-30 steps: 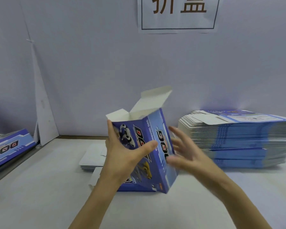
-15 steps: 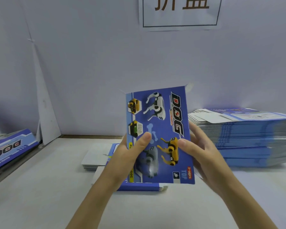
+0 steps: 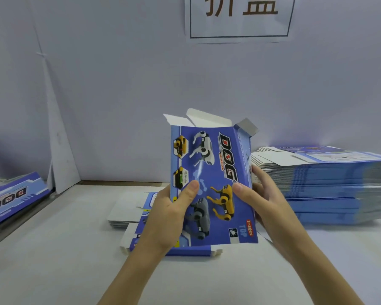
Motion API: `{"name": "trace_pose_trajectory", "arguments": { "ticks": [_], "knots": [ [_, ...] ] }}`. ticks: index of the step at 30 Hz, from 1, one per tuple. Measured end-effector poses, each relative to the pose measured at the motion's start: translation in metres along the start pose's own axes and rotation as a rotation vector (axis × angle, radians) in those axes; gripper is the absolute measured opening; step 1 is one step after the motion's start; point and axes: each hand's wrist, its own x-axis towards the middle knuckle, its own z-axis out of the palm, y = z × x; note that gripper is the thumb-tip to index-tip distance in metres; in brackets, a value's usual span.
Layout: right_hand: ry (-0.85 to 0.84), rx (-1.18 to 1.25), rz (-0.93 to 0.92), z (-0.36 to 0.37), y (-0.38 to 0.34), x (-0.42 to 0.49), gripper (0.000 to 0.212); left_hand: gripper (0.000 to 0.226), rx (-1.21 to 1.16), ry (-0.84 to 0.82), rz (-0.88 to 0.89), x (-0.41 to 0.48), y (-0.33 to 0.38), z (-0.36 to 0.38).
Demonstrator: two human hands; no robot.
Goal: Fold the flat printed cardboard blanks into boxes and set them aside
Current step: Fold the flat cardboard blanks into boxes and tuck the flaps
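A blue printed box (image 3: 216, 164) with robot dog pictures is held upright above the table, its front face toward me. White flaps stand open at its top. My left hand (image 3: 169, 214) grips its left edge, thumb on the front face. My right hand (image 3: 264, 199) grips the right edge, thumb on the front and fingers behind. A small pile of flat blanks (image 3: 128, 214) lies on the table behind and below the box.
A tall stack of flat blue blanks (image 3: 330, 186) sits at the right against the wall. A blue folded box (image 3: 11, 197) lies at the far left edge. A white cardboard wedge (image 3: 59, 150) leans on the wall. A paper sign (image 3: 240, 16) hangs above.
The box has been turned from edge-on to front face toward me and lifted slightly. My right hand took hold of its right edge, and the top flaps now stand open.
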Motion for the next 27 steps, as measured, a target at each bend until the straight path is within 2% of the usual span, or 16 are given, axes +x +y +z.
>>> {"name": "trace_pose_trajectory", "arguments": {
  "ticks": [4,8,15,19,23,27],
  "knots": [
    [-0.012,-0.015,-0.01,-0.0002,-0.0011,-0.0004,0.071,0.057,-0.013,0.0,-0.011,0.0007,0.0013,-0.0016],
    [0.006,-0.018,-0.026,0.0013,-0.0013,-0.0006,0.067,0.049,-0.025,0.024,-0.01,0.0008,0.0013,-0.001],
    [-0.03,-0.066,-0.049,0.0016,-0.0039,-0.0029,0.072,0.058,-0.083,0.047,-0.028,0.0019,0.0034,-0.0038],
    [-0.04,-0.042,-0.043,0.001,-0.005,-0.0032,0.067,0.049,-0.047,-0.005,0.011,0.0007,0.0061,-0.0035],
    [-0.033,-0.051,-0.06,0.0031,-0.0052,-0.0034,0.065,0.054,-0.076,0.018,-0.029,0.0018,0.0033,-0.0048],
    [-0.038,-0.032,-0.045,0.0041,-0.0039,-0.0033,0.055,0.049,-0.029,-0.005,0.014,0.0018,0.0063,-0.0068]
  ]
}}
